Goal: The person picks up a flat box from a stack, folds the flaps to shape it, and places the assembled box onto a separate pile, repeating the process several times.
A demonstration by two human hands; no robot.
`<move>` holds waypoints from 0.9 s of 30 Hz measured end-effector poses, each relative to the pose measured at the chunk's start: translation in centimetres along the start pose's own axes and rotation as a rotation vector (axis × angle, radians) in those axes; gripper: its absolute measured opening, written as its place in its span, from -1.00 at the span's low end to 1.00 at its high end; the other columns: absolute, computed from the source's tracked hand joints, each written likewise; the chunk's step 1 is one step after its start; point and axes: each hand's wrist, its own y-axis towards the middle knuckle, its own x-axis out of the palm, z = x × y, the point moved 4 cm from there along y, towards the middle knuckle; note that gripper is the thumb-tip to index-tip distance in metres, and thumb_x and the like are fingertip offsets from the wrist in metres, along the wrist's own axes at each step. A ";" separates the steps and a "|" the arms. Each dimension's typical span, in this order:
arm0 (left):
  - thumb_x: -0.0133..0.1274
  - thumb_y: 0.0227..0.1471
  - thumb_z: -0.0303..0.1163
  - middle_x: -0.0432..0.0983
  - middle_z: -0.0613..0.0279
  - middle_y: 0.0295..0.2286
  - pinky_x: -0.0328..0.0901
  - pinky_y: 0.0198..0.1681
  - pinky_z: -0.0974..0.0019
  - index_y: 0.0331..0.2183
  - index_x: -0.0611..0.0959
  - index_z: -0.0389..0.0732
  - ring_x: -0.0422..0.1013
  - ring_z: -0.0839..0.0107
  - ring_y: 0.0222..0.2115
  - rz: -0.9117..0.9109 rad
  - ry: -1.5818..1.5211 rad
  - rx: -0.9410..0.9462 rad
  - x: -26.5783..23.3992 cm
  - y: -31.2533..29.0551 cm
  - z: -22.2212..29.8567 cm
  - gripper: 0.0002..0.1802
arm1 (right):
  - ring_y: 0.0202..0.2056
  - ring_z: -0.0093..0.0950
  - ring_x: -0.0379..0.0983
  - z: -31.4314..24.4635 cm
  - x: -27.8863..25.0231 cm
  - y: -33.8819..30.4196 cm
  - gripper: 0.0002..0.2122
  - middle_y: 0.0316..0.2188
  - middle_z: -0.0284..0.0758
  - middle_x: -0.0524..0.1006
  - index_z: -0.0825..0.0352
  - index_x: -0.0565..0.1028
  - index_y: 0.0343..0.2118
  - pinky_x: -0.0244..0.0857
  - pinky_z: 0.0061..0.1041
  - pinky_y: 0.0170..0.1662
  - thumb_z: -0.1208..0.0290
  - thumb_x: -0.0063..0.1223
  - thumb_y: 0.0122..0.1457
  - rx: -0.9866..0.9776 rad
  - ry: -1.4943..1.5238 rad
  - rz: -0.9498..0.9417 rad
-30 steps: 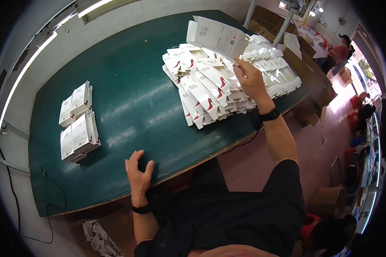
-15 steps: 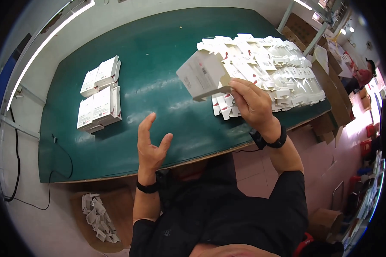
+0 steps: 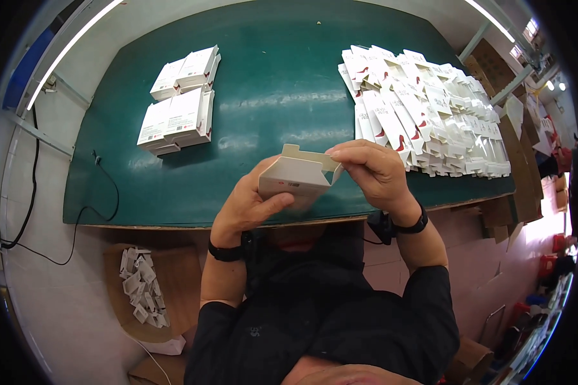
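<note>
Presently, one white carton [image 3: 290, 187] is between the two hands, raised above the near edge of the green surface [image 3: 279, 77]. The left hand [image 3: 243, 204] has its fingers curled around the left end, with the thumb laid along the near face, so this end is firmly grasped. The right hand [image 3: 377, 172] is at the opposite end, where its fingers appear to pinch the loose flap at the upper right corner; how the thumb presses there I cannot tell exactly. From the right fingers, the body of the carton lies to the left and slightly nearer. Its longer visible side runs from left to right, although this view is foreshortened. Both hands touch the carton, so neither is nearer to it. Farther to the left, formed boxes [image 3: 177, 117] stand grouped, closer to the left hand; at the right, a pile of flattened cartons [image 3: 428, 115] lies just beyond the right hand.
</note>
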 end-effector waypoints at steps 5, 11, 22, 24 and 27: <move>0.30 0.21 -0.32 0.55 0.15 0.06 0.37 0.12 0.27 0.27 0.42 -0.32 0.46 0.39 0.04 0.068 -0.059 -0.070 0.9 -0.8 -0.2 -0.31 | -0.02 -0.36 0.61 1.5 1.8 -0.6 -0.67 0.06 -0.10 0.60 0.41 0.45 0.18 0.50 -0.39 0.04 0.64 0.01 0.36 0.112 0.282 0.119; 0.28 0.24 -0.30 0.53 0.13 0.05 0.37 0.13 0.26 0.30 0.34 -0.32 0.46 0.38 0.04 0.258 -0.101 0.071 0.6 -0.9 -0.7 -0.26 | 0.20 -0.32 0.46 3.4 5.6 -3.5 -0.41 0.28 -0.11 0.40 0.40 0.12 0.43 0.40 -0.29 0.19 0.46 0.06 0.41 0.253 0.499 0.124; 0.29 0.22 -0.17 0.31 0.04 0.19 0.36 0.14 0.24 0.40 0.01 -0.28 0.37 0.31 0.12 0.420 0.100 0.222 1.6 -0.8 -2.2 0.02 | 0.28 -0.30 0.39 3.2 9.7 -4.0 -0.22 0.31 -0.04 0.36 0.43 0.01 0.47 0.33 -0.30 0.28 0.49 0.23 0.30 0.368 0.343 0.069; 0.27 0.25 -0.17 0.31 0.03 0.19 0.34 0.16 0.22 0.41 -0.03 -0.26 0.36 0.29 0.13 0.428 0.096 0.232 1.8 -0.7 -1.9 0.02 | 0.27 -0.31 0.39 3.5 9.6 -4.1 -0.23 0.31 -0.06 0.37 0.43 0.02 0.47 0.33 -0.31 0.28 0.49 0.22 0.30 0.368 0.362 0.067; 0.26 0.25 -0.15 0.29 0.01 0.19 0.34 0.17 0.18 0.41 -0.02 -0.24 0.35 0.28 0.12 0.392 0.081 0.255 1.1 -0.7 -2.0 0.01 | 0.25 -0.34 0.41 3.7 9.2 -4.3 -0.24 0.31 -0.08 0.37 0.43 0.02 0.47 0.34 -0.33 0.28 0.49 0.22 0.31 0.363 0.394 0.065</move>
